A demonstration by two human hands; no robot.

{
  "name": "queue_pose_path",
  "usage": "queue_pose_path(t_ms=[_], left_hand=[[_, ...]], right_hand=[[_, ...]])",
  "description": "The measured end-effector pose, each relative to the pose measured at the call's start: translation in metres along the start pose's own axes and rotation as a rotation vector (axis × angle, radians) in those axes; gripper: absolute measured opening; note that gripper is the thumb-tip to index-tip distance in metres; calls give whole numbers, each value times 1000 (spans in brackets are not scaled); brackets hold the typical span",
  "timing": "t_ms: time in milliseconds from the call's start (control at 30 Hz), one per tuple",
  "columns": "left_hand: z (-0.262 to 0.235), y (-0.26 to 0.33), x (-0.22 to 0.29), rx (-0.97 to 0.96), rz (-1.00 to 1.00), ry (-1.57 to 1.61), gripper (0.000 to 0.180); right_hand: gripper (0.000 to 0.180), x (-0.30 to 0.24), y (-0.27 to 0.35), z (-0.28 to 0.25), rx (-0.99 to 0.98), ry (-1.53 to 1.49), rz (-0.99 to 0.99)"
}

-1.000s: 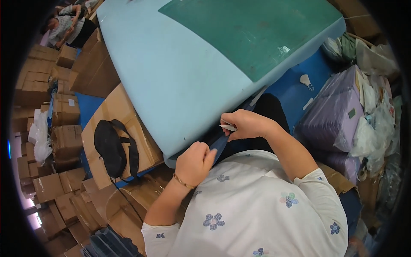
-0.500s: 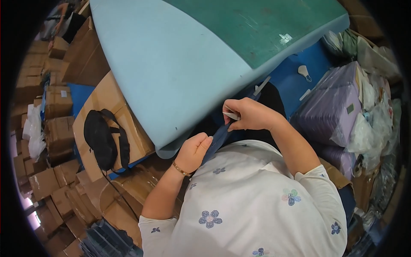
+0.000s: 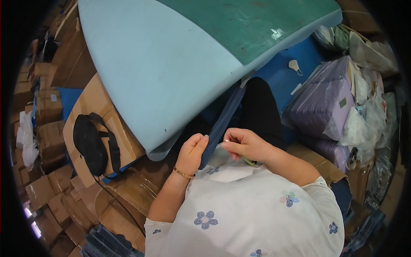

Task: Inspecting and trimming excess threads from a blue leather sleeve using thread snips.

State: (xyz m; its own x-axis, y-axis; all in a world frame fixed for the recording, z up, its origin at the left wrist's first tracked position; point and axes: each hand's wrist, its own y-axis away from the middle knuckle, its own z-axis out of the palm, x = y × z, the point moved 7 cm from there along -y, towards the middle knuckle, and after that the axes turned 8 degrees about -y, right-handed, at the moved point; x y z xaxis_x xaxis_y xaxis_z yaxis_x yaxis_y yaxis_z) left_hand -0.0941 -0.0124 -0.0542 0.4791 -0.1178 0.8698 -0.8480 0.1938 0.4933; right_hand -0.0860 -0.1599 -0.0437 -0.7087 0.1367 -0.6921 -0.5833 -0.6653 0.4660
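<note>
My left hand (image 3: 192, 152) is closed round a long strip of dark blue cloth (image 3: 223, 118), thumb lying along its edge. The cloth runs from beneath the near table edge down across my lap. Beside it, a little to the right and apart from the cloth, my right hand (image 3: 244, 144) is closed with thumb and forefinger pinched. From under that palm a small yellow-green end (image 3: 247, 161) sticks out, part of a small tool mostly hidden by the fingers. At the cloth's far end, by the table edge, is a pale grey strip (image 3: 245, 80).
A light blue covered table (image 3: 141, 68) with a green mat (image 3: 252, 25) stands ahead. At left, a black pouch with a strap (image 3: 90, 143) lies on a cardboard box (image 3: 122, 139). Plastic-wrapped purple goods (image 3: 321, 100) are stacked at right. A white mask (image 3: 294, 66) lies on the blue floor.
My right hand has moved down from the cloth toward my waist, and a yellow-green end now shows beneath it. The left hand keeps its grip; the cloth now hangs straighter.
</note>
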Motion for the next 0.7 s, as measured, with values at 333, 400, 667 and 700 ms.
queue_pose_path(t_ms=[333, 400, 667, 700], left_hand=[[3, 7, 0, 7, 35, 27, 29], [0, 7, -2, 8, 38, 38, 29], [0, 7, -1, -4, 22, 64, 28], [1, 8, 0, -8, 21, 60, 28]], right_hand=[[21, -9, -5, 16, -134, 321, -1], [22, -12, -6, 19, -160, 407, 24], [23, -9, -13, 21, -235, 440, 162], [24, -8, -13, 21, -240, 408, 175]])
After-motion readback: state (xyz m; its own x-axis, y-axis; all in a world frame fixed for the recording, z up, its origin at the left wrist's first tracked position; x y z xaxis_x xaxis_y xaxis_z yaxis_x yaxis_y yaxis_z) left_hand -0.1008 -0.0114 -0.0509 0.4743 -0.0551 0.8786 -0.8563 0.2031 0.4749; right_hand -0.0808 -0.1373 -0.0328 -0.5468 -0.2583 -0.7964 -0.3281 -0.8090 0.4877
